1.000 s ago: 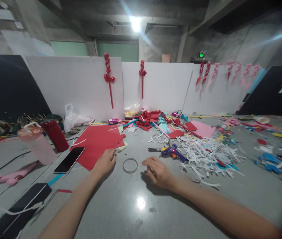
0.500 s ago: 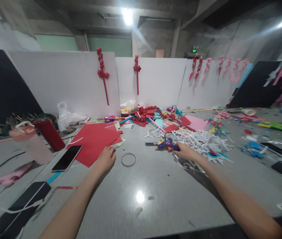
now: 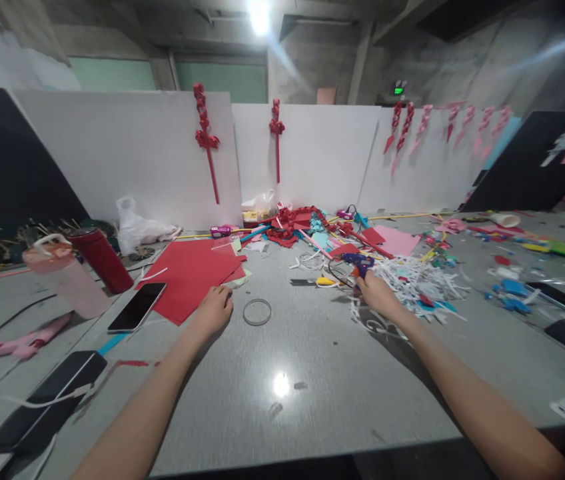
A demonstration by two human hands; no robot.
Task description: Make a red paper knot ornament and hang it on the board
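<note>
The blue glue gun (image 3: 359, 263) is in the person's right hand (image 3: 376, 294). The fingers are curled around its handle, so only the top of the gun sticks up out of the fist, just above the knuckles. It is held up a little over the gray table (image 3: 312, 387), at the near edge of a big pile of white paper scraps (image 3: 412, 287). A yellow bit (image 3: 324, 281) lies on the table just to the left of the gun.

The left hand (image 3: 214, 311) rests on the table with its fingers bent loosely. The fingertips touch the near edge of the red paper sheets (image 3: 190, 273). It is not gripping anything. A thin ring (image 3: 257, 311) lies flat on the table just to the right of this hand, between the two hands, and touches neither.

A black phone (image 3: 137, 307) lies on the left corner of the red paper. Farther left stand a pink bottle (image 3: 65, 275) and a dark red cup (image 3: 100, 259), side by side. White boards (image 3: 127, 153) stand at the back of the table, with red paper chains (image 3: 205, 133) hanging on them.
</note>
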